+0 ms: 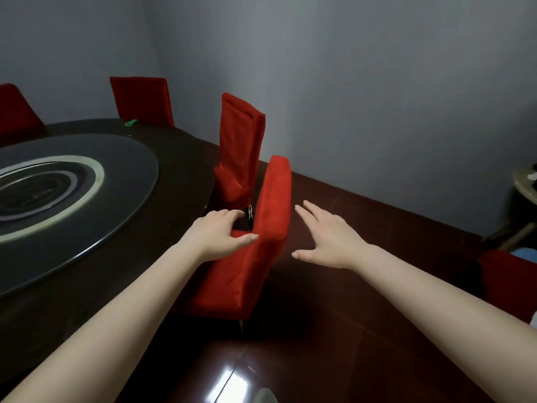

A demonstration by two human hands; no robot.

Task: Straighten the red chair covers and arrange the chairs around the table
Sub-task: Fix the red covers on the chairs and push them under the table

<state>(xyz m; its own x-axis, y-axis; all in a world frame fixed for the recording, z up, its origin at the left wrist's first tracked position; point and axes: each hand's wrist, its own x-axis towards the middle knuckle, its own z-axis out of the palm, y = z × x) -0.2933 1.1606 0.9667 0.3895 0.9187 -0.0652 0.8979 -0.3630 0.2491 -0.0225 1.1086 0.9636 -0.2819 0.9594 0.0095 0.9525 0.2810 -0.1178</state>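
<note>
Red chair cover [261,222], standing just beside the worktop [180,161], looks best tugged evenly: the left hand [216,231] curls over one back corner, so the spread, empty right hand [328,237] should grip the opposite corner.

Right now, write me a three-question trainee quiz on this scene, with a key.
1. True or false: the right hand is open and apart from the nearest chair.
2. The left hand grips the nearest chair at its: A) seat, B) back's top, C) leg.
3. Fill in: the small green object lies on the ____.
Key: 1 true; 2 B; 3 table.
</note>
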